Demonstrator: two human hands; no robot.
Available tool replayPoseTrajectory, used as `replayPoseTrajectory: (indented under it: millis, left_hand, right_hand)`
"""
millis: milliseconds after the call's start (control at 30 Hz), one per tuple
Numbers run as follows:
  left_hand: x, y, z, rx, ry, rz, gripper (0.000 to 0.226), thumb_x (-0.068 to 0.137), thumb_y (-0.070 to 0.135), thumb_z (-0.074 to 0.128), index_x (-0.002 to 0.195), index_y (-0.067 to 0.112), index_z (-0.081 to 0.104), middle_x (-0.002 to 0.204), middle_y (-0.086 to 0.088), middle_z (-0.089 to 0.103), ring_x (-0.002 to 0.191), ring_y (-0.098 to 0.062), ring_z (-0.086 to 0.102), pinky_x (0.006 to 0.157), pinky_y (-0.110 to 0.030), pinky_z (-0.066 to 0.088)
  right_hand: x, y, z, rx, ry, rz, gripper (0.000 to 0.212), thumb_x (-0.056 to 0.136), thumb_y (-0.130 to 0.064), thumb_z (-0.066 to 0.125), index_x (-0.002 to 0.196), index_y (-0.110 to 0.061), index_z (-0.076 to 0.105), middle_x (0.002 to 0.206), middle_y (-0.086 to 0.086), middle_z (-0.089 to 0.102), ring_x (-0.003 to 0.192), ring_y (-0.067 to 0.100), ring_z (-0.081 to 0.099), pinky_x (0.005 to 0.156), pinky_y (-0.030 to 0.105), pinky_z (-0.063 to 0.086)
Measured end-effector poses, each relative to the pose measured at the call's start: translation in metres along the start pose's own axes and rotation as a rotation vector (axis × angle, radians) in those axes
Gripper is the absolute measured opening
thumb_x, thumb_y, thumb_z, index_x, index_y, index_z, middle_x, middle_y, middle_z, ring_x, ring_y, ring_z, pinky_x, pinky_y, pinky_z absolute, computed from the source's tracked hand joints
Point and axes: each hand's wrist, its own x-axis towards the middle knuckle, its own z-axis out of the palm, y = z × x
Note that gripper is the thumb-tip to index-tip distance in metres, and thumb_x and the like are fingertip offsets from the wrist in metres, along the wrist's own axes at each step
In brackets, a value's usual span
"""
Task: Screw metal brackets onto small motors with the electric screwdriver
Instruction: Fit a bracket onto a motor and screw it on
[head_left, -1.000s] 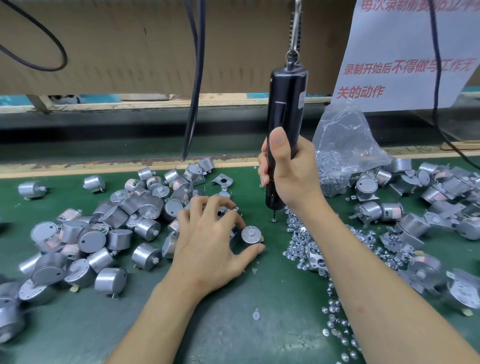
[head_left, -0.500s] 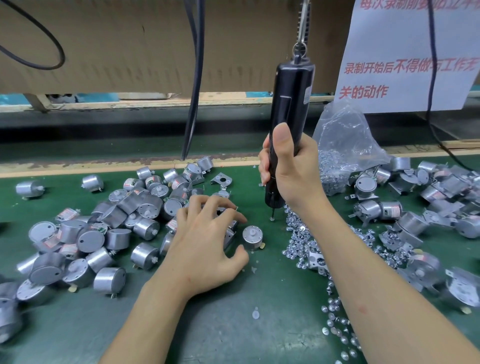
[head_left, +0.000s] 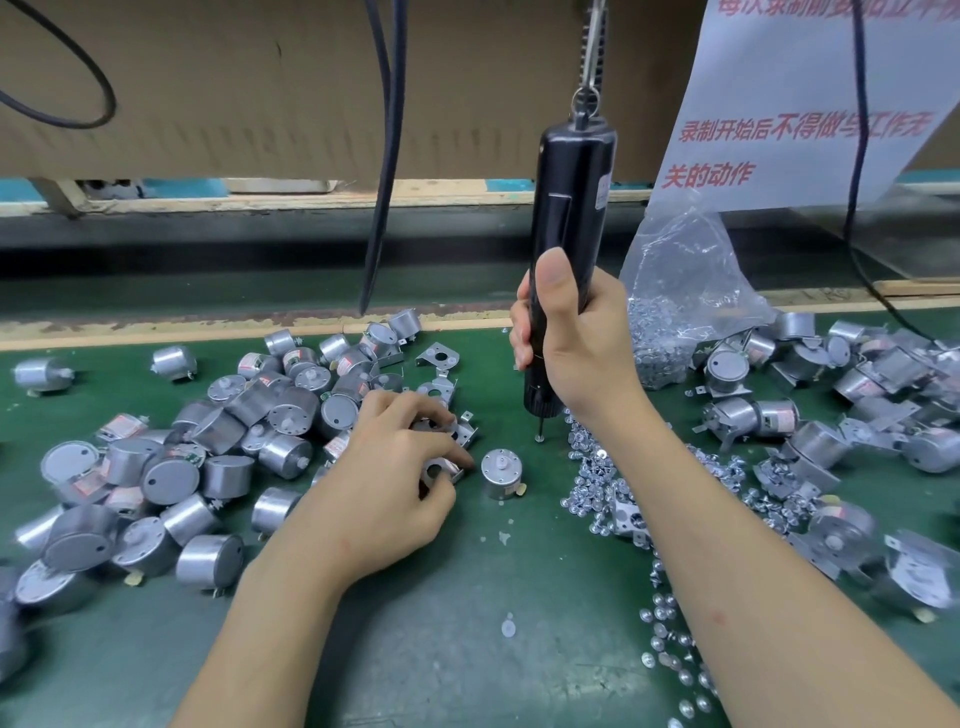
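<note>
One screwdriver (head_left: 574, 208) near-upright, bit down | right hand (head_left: 582, 358) grips | left hand (head_left: 384, 483) pinches bracket (head_left: 439, 470)

This is a factory assembly bench. Small silver cylindrical motors (head_left: 291, 415) and loose silver screws (head_left: 602, 478) lie heaped on a green work mat (head_left: 467, 649). A black electric screwdriver (head_left: 576, 197) hangs from above.

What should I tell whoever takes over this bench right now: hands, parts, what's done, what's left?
Left hand pinches a bracket beside the lone motor, which stands shaft up on the mat.
Right hand grips the hanging electric screwdriver, bit pointing down near the loose screws.
Done: bracketed motors lie on the right.
Left: seat this bracket and screw it down; the bare motors piled on the left need brackets.
</note>
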Motion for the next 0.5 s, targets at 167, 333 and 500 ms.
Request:
replayPoseTrajectory:
  millis: [167,333,500]
  left_hand:
    - [-0.0023,-0.0001,-0.0014,0.012,-0.027,0.016,0.022,0.088,0.028,0.065,0.107,0.034,0.074,0.125,0.015,0.045,0.122,-0.008,0.027,0.096,-0.008,0.020]
    - [-0.0015,-0.0019,0.0019,0.041,0.003,-0.026,0.020,0.081,0.035,0.075,0.099,0.025,0.072,0.130,0.009,0.044,0.127,-0.010,0.027,0.100,-0.015,0.021]
    - [-0.0015,-0.0042,0.0022,0.045,0.110,-0.058,0.024,0.074,0.028,0.083,0.078,0.023,0.060,0.126,0.002,0.047,0.122,-0.016,0.036,0.095,-0.023,0.029]
  right_hand:
    - [0.0000,-0.0002,0.0004,-0.002,-0.003,-0.004,0.096,0.066,-0.089,0.063,0.075,0.004,0.040,0.054,0.001,0.050,0.043,0.019,0.047,0.048,0.031,0.042]
    - [-0.0001,0.0002,0.0006,0.005,-0.003,-0.008,0.096,0.066,-0.088,0.064,0.076,0.004,0.040,0.054,0.001,0.050,0.043,0.019,0.047,0.048,0.031,0.041]
    - [-0.0004,0.0003,0.0008,0.008,-0.006,-0.013,0.097,0.068,-0.087,0.064,0.077,0.007,0.041,0.054,0.002,0.050,0.043,0.019,0.047,0.048,0.031,0.041]
